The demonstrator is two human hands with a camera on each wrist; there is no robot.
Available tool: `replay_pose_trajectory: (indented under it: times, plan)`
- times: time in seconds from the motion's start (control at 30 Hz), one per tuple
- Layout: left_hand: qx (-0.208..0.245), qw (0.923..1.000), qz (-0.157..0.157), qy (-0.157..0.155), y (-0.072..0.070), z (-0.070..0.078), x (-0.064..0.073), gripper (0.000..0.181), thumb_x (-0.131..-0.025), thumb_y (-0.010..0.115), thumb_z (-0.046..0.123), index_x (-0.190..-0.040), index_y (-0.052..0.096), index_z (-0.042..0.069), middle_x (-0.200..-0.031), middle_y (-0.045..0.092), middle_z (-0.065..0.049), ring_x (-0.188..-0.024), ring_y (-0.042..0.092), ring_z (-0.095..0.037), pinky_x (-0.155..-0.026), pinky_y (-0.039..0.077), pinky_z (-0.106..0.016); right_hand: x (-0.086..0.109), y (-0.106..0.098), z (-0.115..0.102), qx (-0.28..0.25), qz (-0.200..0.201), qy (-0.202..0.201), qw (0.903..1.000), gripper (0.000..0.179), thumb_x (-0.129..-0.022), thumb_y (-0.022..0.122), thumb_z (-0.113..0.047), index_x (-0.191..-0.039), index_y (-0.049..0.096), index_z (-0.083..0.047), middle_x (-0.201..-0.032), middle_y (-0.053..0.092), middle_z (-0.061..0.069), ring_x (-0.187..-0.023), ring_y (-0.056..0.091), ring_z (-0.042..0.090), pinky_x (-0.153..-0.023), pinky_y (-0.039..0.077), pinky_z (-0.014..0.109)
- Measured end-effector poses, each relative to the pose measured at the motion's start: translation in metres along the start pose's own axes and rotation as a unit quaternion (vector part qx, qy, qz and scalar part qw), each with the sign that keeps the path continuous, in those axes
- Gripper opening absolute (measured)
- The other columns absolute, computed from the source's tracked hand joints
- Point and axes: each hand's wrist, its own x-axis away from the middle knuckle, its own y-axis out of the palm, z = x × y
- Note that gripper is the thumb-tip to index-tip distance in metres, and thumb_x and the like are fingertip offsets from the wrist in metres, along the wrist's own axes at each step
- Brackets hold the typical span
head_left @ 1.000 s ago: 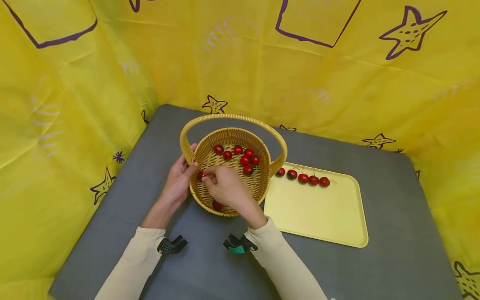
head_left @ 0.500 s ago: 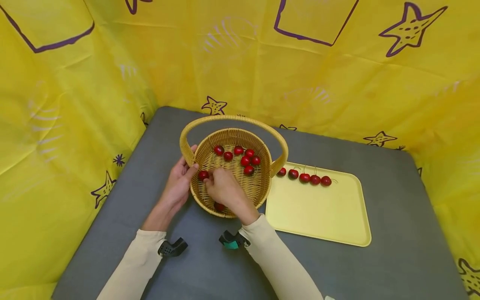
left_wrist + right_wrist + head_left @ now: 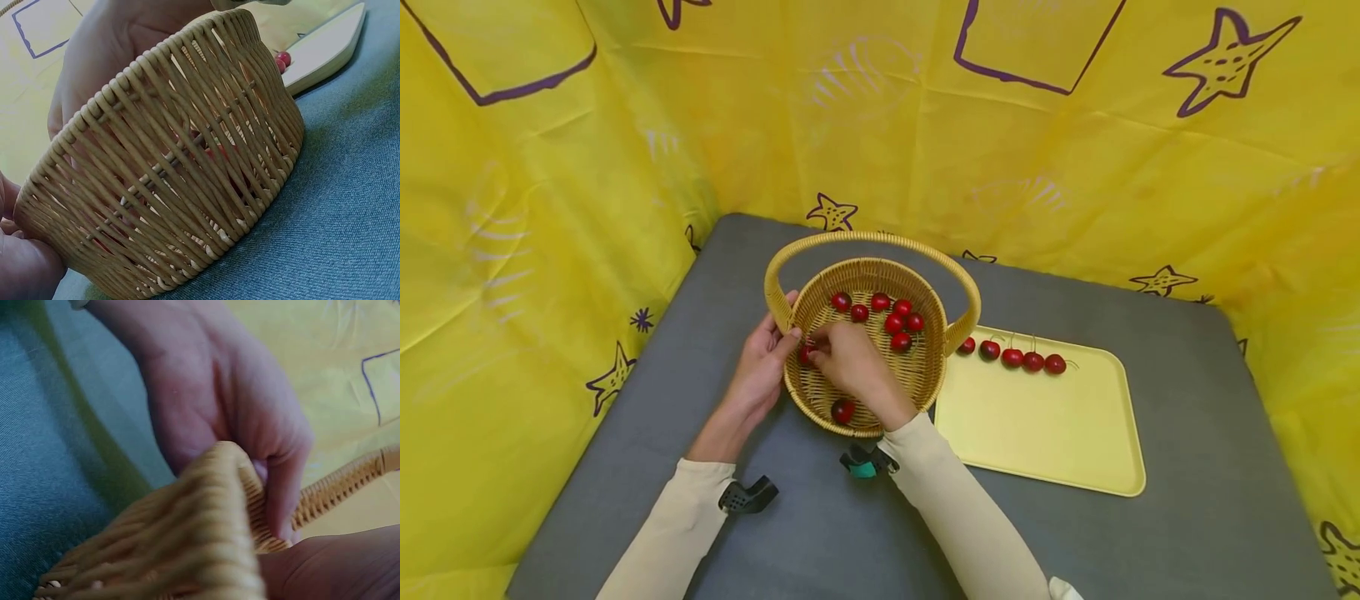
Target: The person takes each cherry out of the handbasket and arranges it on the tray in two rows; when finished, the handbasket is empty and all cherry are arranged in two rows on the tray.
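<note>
My left hand (image 3: 758,367) grips the left rim of the wicker basket (image 3: 808,404) beside the foot of its handle, thumb on top and fingers outside. Inside the basket my right hand (image 3: 857,362) has its curled thumb and forefinger at a red cherry (image 3: 805,356) by the left wall, and they appear to pinch it. The fingers partly cover that cherry. Another dark red cherry (image 3: 842,410) lies near the basket's front wall. Several cherries (image 3: 893,323) sit towards the back and right. In the right wrist view the rim hides the right fingertips.
A pale yellow tray (image 3: 1037,433) lies right of the basket. Along its back edge several stemmed cherries (image 3: 1012,358) form a row. The arched basket handle (image 3: 872,237) rises over the far side. Yellow patterned cloth (image 3: 880,125) stands behind the grey table (image 3: 1210,467).
My right hand drew slightly away from the left-wall cherry, then came back over it. The front cherry now shows more fully. My left hand keeps its grip on the basket.
</note>
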Motion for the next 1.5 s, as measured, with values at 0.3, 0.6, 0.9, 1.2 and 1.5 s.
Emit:
replay_pose_trajectory:
  times: [0.3, 0.6, 0.9, 1.2, 1.5]
  plan:
    - [0.003, 1.0, -0.002, 0.001, 0.002, 0.001, -0.001, 0.062, -0.111, 0.045, -0.001, -0.169, 0.027, 0.014, -0.172, 0.031, -0.005, -0.156, 0.031, -0.02, -0.119, 0.035, -0.027, -0.001, 0.002, 0.005, -0.01, -0.008, -0.021, 0.9997, 0.022, -0.099, 0.075, -0.007, -0.12, 0.078, -0.003, -0.112, 0.078, 0.008, -0.095, 0.072, 0.015, -0.083, 0.058, 0.026]
    - [0.006, 1.0, 0.0, -0.002, 0.001, -0.001, 0.0, 0.062, -0.111, 0.044, -0.001, -0.169, 0.026, 0.013, -0.171, 0.032, -0.007, -0.155, 0.033, -0.022, -0.123, 0.032, -0.036, -0.001, 0.003, 0.009, 0.041, -0.003, -0.075, 0.9963, 0.009, -0.099, 0.077, -0.013, -0.104, 0.083, -0.009, -0.099, 0.077, -0.001, -0.087, 0.066, 0.009, -0.077, 0.053, 0.021]
    - [-0.002, 1.0, -0.001, 0.002, 0.002, 0.0, 0.0, 0.062, -0.112, 0.045, 0.001, -0.169, 0.026, 0.014, -0.172, 0.031, -0.006, -0.156, 0.031, -0.023, -0.122, 0.033, -0.033, 0.004, -0.004, 0.018, 0.089, -0.075, -0.145, 0.9825, 0.026, -0.096, 0.078, -0.005, -0.121, 0.08, -0.008, -0.115, 0.078, 0.002, -0.106, 0.069, 0.016, -0.095, 0.054, 0.029]
    - [-0.004, 0.9999, 0.005, -0.008, 0.002, -0.001, 0.002, 0.062, -0.112, 0.044, 0.0, -0.169, 0.027, 0.014, -0.171, 0.032, -0.007, -0.156, 0.032, -0.021, -0.122, 0.034, -0.035, 0.011, -0.014, 0.016, 0.105, -0.075, -0.167, 0.9774, 0.027, -0.099, 0.076, -0.011, -0.126, 0.078, -0.009, -0.125, 0.074, 0.004, -0.117, 0.066, 0.019, -0.102, 0.052, 0.031]
    - [-0.016, 0.9998, 0.006, -0.006, 0.002, 0.0, 0.001, 0.061, -0.112, 0.043, 0.002, -0.169, 0.027, 0.016, -0.171, 0.033, -0.006, -0.155, 0.034, -0.023, -0.121, 0.036, -0.039, 0.046, -0.058, 0.014, 0.046, -0.022, -0.205, 0.9775, 0.033, -0.097, 0.079, -0.016, -0.13, 0.078, -0.014, -0.131, 0.069, -0.001, -0.122, 0.064, 0.015, -0.102, 0.052, 0.028]
